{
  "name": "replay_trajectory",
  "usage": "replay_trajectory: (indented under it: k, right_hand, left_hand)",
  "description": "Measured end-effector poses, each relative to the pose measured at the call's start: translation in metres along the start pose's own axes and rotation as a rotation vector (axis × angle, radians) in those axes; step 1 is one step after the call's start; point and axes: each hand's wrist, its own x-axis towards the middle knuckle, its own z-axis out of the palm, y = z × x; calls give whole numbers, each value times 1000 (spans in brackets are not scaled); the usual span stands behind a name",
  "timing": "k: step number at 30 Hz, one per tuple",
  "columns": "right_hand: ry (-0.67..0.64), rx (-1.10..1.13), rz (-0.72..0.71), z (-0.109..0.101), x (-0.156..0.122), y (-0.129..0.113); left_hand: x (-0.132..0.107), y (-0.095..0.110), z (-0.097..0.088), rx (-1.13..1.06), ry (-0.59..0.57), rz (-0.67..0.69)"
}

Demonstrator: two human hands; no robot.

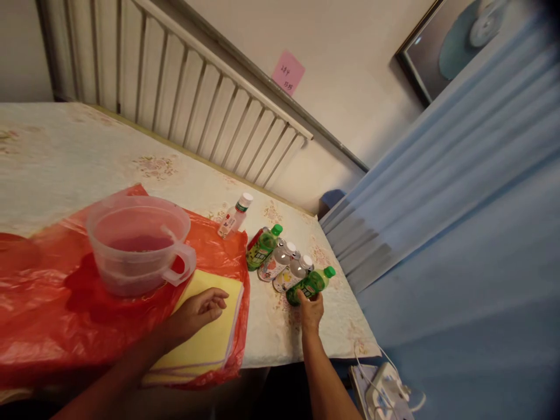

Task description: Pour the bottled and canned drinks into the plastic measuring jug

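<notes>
My right hand (311, 312) grips the lower part of a green drink bottle (311, 284) with a green cap, at the near end of a row on the table. Beside it stand two clear bottles with white caps, one with a yellow print (290, 276) and one with a red print (273, 262). Another green bottle (261, 249) is at the row's far end, and cans show partly behind. My left hand (199, 309) rests over a stack of yellow cloths (205, 344), its fingers loosely curled and holding nothing.
A translucent plastic jug (131, 271) with a handle, liquid inside, stands on a red plastic sheet (44, 315). A small white-capped bottle (235, 217) stands at the sheet's edge. Blue curtain (437, 233) hangs right; a power strip (387, 391) lies below the floral-covered table (271, 338).
</notes>
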Motion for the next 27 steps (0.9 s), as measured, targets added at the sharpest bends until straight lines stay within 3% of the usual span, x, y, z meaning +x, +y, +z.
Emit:
replay_trajectory:
  k: [7, 12, 15, 20, 27]
  right_hand:
    - [78, -104, 12, 3, -3, -10]
    - [54, -114, -6, -11, -23, -20]
    - [-129, -55, -104, -24, -44, -33]
    - [-626, 0, -382, -36, -74, -69]
    - [-928, -155, -642, -26, -92, -101]
  left_hand:
    - [2, -4, 1, 7, -8, 15]
    - [0, 7, 2, 20, 13, 32]
    - [-2, 16, 5, 14, 23, 32]
    - [-3, 24, 10, -72, 41, 64]
    - [-6, 30, 7, -182, 58, 192]
